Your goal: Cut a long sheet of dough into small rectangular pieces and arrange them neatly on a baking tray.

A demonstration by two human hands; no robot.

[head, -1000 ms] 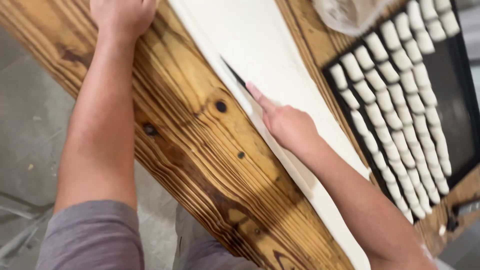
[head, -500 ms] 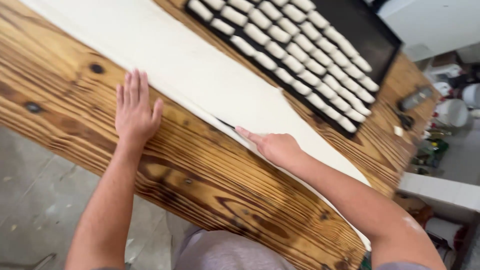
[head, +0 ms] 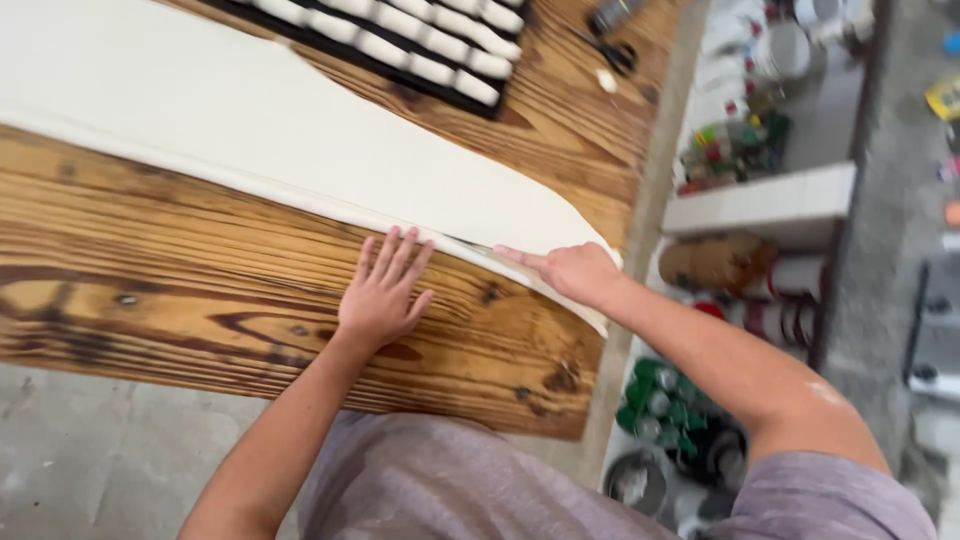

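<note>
With the left hand flat, fingers spread at the dough edge mid-table, the right hand, fingers closed on a blade at 3 o'clock, should cut steadily along the edge.

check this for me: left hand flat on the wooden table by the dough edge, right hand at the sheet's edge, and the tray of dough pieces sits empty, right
Not quite. In the head view the black tray is not empty: it holds rows of white dough pieces. The rest stands: left hand flat on the wooden table, right hand at the dough sheet edge.
</note>
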